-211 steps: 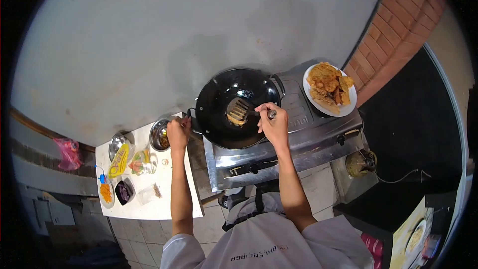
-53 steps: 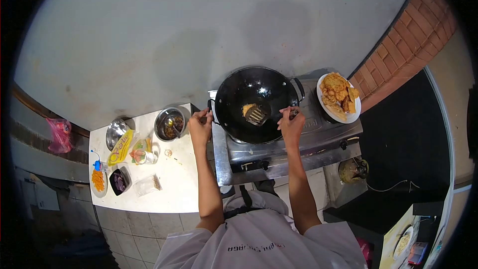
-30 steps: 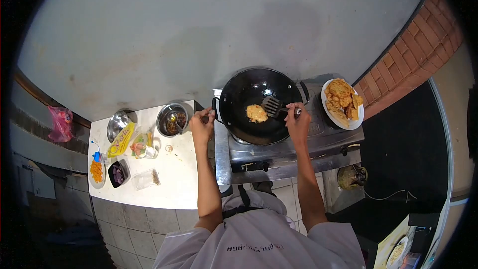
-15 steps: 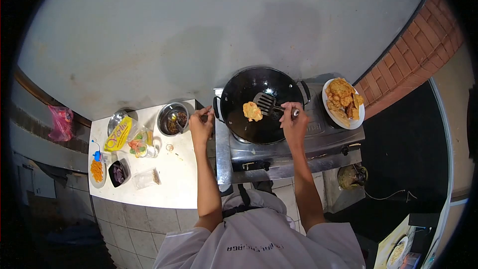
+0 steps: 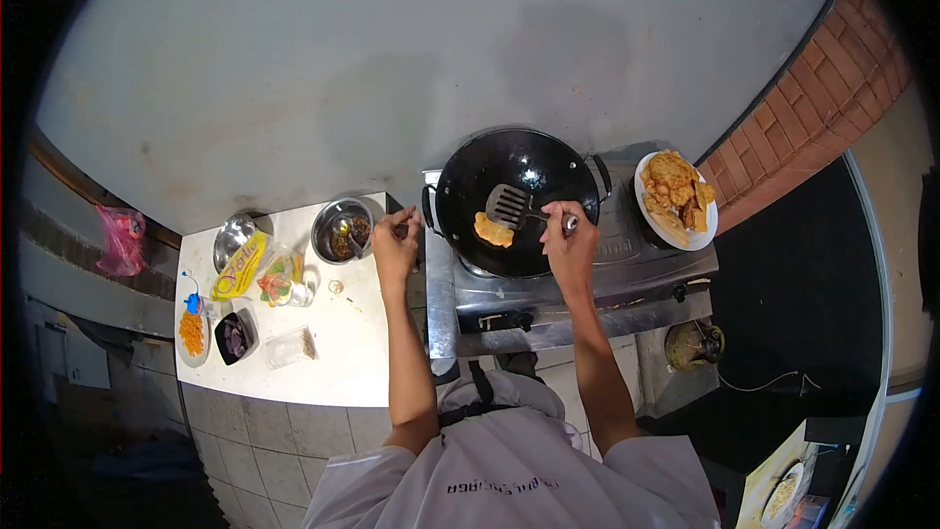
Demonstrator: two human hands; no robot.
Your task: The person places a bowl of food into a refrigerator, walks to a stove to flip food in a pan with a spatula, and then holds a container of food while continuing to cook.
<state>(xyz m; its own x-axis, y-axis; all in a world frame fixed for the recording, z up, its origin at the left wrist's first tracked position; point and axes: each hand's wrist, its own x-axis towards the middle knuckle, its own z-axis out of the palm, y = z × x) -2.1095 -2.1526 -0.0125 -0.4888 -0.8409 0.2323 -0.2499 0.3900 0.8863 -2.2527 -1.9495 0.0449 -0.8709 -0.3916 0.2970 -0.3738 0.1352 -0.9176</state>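
My right hand grips the handle of a slotted spatula over the black wok. The spatula's head lies against the upper edge of a golden fried piece, which rests on the wok's lower left side. Beside the wok's left handle is my left hand, its fingers curled together; whether anything is between them is hidden. The wok sits on a steel gas stove.
A white plate piled with fried pieces stands right of the wok. On the white table at left are a steel bowl with a spoon, a yellow-labelled bag, a black bowl and a plate of orange pieces.
The spatula has moved slightly left, its head coming against the fried piece. That piece now looks tilted and sits a little lower against the wok. My left hand stays in place.
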